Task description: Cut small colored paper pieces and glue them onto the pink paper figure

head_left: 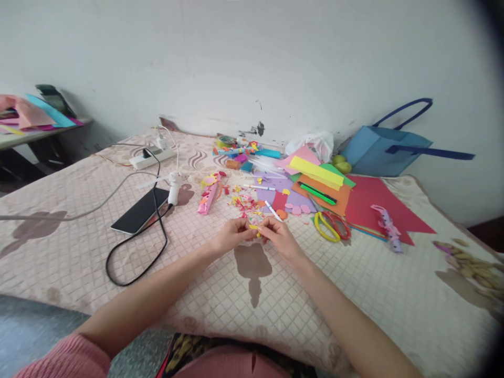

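Note:
My left hand [235,232] and my right hand [276,234] meet above the front middle of the table. Between their fingertips they pinch a small yellow paper piece [254,227], partly hidden by the fingers. Just beyond the hands lie colourful paper scraps [244,202] and a white marker [272,211]. To the left of the scraps is a pink paper craft [208,198] with yellow and orange parts. Scissors [327,227] with yellow and red handles rest to the right of my right hand.
Coloured paper sheets [388,205] and a green cutter [318,194] lie at right, before a blue bag [388,149]. A purple paper craft [388,229] sits nearby. At left are a black tablet [142,211], a glue gun [174,189], cables and a power strip [151,157].

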`<action>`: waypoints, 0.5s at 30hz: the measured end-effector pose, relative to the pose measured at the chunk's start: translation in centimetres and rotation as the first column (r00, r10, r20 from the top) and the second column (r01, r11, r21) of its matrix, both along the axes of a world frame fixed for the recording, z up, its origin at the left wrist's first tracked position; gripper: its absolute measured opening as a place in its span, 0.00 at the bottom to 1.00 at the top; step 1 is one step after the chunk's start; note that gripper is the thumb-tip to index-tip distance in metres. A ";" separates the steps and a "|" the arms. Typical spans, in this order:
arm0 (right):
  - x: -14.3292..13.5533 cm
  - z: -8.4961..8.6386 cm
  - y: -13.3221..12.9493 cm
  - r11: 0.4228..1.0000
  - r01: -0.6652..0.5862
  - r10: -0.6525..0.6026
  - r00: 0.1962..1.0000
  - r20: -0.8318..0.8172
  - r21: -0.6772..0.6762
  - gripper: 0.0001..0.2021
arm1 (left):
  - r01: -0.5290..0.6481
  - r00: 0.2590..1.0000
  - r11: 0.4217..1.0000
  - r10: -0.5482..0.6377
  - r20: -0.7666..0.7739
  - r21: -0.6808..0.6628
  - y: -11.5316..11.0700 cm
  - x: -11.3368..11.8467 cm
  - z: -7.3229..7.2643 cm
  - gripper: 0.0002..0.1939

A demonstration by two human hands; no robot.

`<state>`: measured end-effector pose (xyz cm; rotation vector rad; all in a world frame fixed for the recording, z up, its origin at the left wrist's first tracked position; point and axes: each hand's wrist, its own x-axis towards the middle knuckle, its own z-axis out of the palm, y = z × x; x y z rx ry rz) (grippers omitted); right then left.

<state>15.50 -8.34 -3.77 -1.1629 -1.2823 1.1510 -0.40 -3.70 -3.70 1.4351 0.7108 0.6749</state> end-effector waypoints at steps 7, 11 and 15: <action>-0.4 -0.1 0.0 0.997 0.067 -0.067 0.998 -0.009 0.035 0.09 | 0.043 0.999 0.996 -0.043 0.008 -0.078 0.0 0.0 -0.1 0.18; -0.6 -0.6 0.0 0.996 0.082 -0.082 0.997 -0.007 0.019 0.10 | 0.035 0.998 0.999 -0.036 -0.059 -0.033 0.1 0.2 -0.7 0.17; -0.9 -0.7 -0.1 0.994 0.109 -0.109 0.993 -0.054 -0.016 0.10 | -0.026 0.997 0.993 0.034 -0.068 0.117 0.0 0.4 -1.2 0.17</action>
